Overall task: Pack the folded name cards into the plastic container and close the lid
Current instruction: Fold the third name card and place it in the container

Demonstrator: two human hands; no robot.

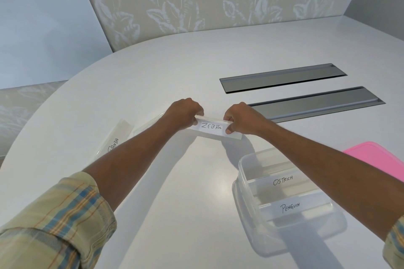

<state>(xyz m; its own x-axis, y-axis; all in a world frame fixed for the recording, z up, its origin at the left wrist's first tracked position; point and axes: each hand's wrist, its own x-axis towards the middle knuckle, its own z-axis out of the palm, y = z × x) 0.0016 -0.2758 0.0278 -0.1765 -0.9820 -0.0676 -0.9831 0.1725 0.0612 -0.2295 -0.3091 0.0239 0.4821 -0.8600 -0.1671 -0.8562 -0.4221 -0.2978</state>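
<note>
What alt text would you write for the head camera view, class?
Both hands, left hand and right hand, hold a ZEBRA card above a white table; nearby, a clear container holds two cards beside its pink lid.

I am holding the white ZEBRA card [211,127] by its two ends, its folded ridge turned away from me, and it is hovering beyond the clear plastic container [247,199], to that container's far left. Inside the container the OSTRICH card [283,181] is lying toward the far wall and the PENGUIN card [290,208] is sitting nearer me, both lettered side up. The pink lid [378,157] is resting flat just off the container's far right. The PANDA card [113,144] is lying well left of the container.
</note>
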